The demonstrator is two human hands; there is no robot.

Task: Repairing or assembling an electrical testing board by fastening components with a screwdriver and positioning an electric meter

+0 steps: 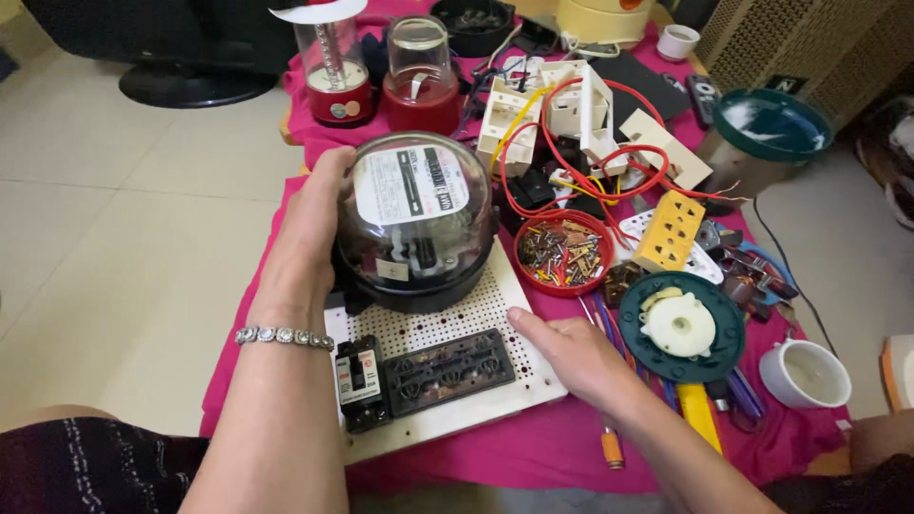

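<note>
My left hand (309,224) grips the left side of a round electricity meter (416,219) with a clear dome and black base. The meter rests on the far part of a white perforated board (476,319). A black circuit breaker (359,381) and a dark terminal block (447,369) sit on the board's near part. My right hand (569,354) lies flat on the board's right edge, fingers together, holding nothing. A silver bracelet is on my left wrist.
A red bowl of screws (564,252) sits right of the meter. Behind it lie white switch boxes with red and yellow wires (562,128), a yellow socket (669,231), a green disc with a white part (680,326), a white cup (804,373) and two blender jars (381,71). All rest on a pink cloth (533,447).
</note>
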